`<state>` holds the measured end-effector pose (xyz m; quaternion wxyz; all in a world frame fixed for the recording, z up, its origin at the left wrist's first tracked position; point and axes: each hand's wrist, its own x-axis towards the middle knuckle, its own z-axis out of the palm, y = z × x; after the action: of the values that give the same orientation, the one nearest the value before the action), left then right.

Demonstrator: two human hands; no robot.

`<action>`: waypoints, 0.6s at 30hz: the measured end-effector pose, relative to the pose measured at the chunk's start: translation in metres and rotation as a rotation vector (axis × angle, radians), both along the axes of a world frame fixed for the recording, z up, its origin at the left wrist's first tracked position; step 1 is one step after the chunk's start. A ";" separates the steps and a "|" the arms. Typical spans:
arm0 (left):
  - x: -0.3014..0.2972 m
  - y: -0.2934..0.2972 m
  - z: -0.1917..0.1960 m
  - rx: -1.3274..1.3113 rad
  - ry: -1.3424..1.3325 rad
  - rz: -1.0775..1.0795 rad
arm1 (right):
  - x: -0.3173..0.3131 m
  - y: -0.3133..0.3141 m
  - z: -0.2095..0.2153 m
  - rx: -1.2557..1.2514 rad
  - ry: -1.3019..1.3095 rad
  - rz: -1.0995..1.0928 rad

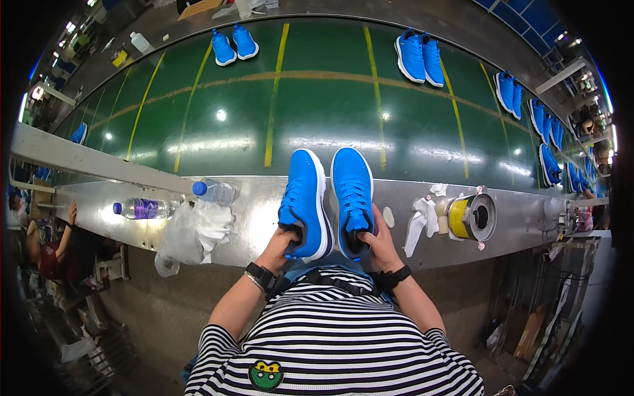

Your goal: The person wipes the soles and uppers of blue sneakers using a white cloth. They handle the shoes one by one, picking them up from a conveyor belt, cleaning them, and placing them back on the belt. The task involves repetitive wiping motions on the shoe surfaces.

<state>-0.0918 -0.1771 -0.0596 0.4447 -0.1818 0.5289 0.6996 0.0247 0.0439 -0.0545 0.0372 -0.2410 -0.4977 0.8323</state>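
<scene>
Two bright blue sneakers with white soles are held side by side in front of my body, toes pointing away from me. My left hand [282,245] is closed on the heel collar of the left sneaker [306,191], some of its fingers inside the opening. That shoe leans, so its white sole edge shows along the right side. At the other heel, my right hand [381,241] grips the right sneaker [351,185], with the thumb at the opening; its laces face up. Both shoes are over the metal ledge [257,218] at the near side of the belt.
Beyond the ledge runs a green conveyor belt [323,112] with yellow lines, carrying more blue sneakers [411,56]. Bottles [214,191] and a plastic bag [181,234] lie left. To the right are a yellow-labelled can [462,216] and white scraps [419,221]. Another person [56,247] is far left.
</scene>
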 end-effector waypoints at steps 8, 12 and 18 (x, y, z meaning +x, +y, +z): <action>-0.005 -0.020 -0.017 0.239 -0.076 -0.001 | 0.003 -0.004 0.001 0.083 -0.018 0.009; 0.002 -0.014 -0.016 -0.052 0.182 -0.128 | 0.005 -0.003 0.000 0.126 0.006 -0.003; 0.011 -0.003 -0.006 -0.119 0.684 -0.212 | 0.008 0.000 -0.005 0.190 0.001 0.009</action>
<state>-0.0810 -0.1800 -0.0652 0.3010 0.0930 0.7028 0.6378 0.0325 0.0443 -0.0597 0.0564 -0.2340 -0.5753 0.7817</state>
